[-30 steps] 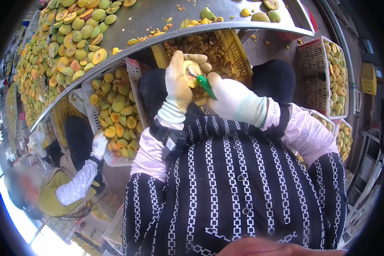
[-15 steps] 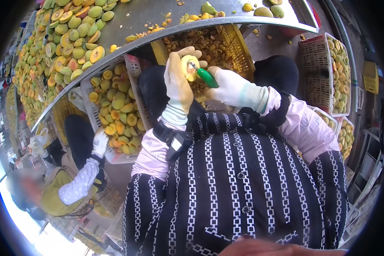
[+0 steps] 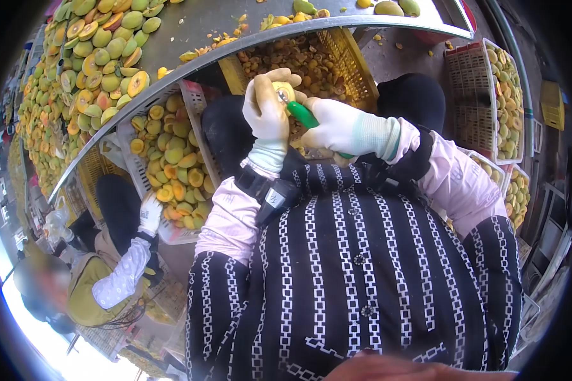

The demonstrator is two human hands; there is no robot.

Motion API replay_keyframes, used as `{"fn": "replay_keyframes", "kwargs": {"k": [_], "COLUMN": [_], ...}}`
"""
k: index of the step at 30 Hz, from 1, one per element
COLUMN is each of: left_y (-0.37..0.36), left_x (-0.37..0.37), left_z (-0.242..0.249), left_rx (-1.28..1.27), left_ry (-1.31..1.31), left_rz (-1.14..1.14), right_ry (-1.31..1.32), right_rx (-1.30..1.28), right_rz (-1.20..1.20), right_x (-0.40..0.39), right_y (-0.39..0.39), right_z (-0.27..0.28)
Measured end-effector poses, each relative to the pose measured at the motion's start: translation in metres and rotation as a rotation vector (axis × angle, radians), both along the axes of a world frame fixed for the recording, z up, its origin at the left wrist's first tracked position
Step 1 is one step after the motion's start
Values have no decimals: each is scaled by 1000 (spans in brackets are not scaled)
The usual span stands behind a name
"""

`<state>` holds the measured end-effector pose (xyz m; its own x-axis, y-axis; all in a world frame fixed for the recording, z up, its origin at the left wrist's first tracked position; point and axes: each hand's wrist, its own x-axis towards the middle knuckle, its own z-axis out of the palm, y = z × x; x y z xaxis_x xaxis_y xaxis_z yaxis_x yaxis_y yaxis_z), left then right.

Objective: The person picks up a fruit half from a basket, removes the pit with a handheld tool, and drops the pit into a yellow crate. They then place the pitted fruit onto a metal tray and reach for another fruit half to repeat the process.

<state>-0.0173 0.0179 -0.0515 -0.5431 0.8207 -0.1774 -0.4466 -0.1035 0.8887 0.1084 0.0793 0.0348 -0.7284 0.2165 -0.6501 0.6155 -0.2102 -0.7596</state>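
Green handle point(image 3: 303, 115) in knit-gloved fingers point(image 3: 321, 113)

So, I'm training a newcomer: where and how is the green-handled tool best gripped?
Probably by the green handle, from the right: it slants through the right hand, leaving the metal tip clear at the fruit in the left hand.

A metal-topped table point(image 3: 200, 22) stretches across the upper frame above grey floor point(image 3: 408, 62) (bright light point(image 3: 79, 362) floods the lower left).
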Motion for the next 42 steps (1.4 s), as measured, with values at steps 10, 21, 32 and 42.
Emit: {"fn": "replay_keyframes", "kwargs": {"k": [10,21,32,42], "left_y": [3,5,16,22], "left_x": [0,2,5,0], "left_z": [-2,7,0,-23], "left_rx": [46,9,-143,-233], "left_ry": [-407,-408,-325,-323], "left_rz": [-60,-30,-61,52], "right_ry": [2,261,385,311], "right_rx": [-42,-460,-639,-469], "right_rz": [-70,-175,-370,-270], "right_x": [-6,2,6,30], "right_y": [-4,-2,-10,2], "right_z": [-14,-25,-43,-25]}}
